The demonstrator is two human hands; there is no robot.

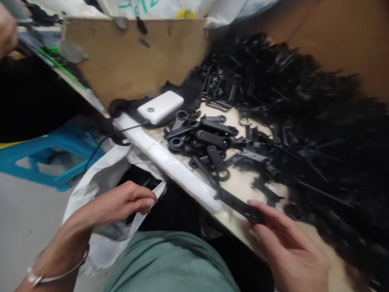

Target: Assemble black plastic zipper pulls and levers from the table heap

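My left hand (130,200) is closed at the rim of a white plastic bag (100,182), its thumb and fingers pressed together where the bag's edge meets them. Dark pieces (142,178) show inside the bag's mouth. Between the thumb and fingers of my right hand (282,239) is a long, flat black plastic part (235,202), held over the table's near edge. Just beyond it lies a small group of black plastic parts (209,138) with ring-shaped ends. Motion blurs the right hand and its part somewhat.
A large heap of black parts (304,121) covers the table's right side. A white device (161,106) with a cable lies by a white edge strip (170,162). A brown board (136,61) stands behind. At left are a blue stool (45,154) and another person's hand (6,30).
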